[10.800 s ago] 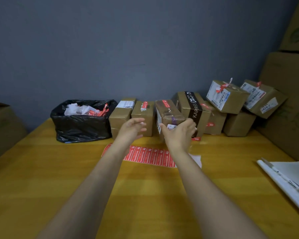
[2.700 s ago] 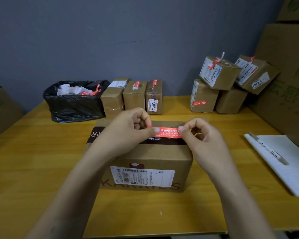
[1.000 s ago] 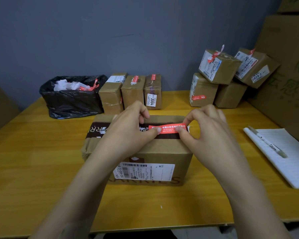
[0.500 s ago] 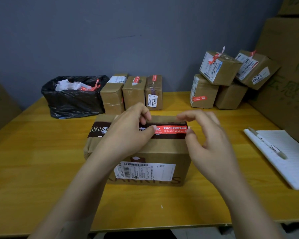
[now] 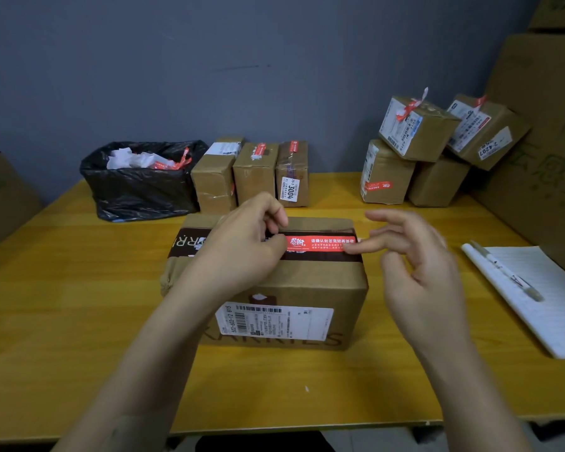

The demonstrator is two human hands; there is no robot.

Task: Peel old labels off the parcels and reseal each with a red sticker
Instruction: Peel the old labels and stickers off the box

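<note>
Parcel (image 5: 274, 282) on table (image 5: 79, 321), red sticker (image 5: 320, 244) across its top; left hand (image 5: 242, 249) curled, pinching sticker's left end; right hand (image 5: 415, 256) spread, one fingertip on its right end; black bag (image 5: 137, 190) holding crumpled paper (image 5: 128, 158)

Parcels on worktop (image 5: 79, 305): 8 total. 1 large in front (image 5: 307, 285), 3 in a back row (image 5: 254, 174), 4 piled at right (image 5: 385, 177), two on two. Sticker (image 5: 320, 244) on front parcel: 1. Bag (image 5: 137, 194): 1. Notepad (image 5: 542, 298): 1. Pen (image 5: 506, 275): 1. Hands: 2, left (image 5: 242, 249) and right (image 5: 418, 265). Big cartons at edges: 3, with 1 left (image 5: 0, 197) and 2 right (image 5: 542, 158).
</note>
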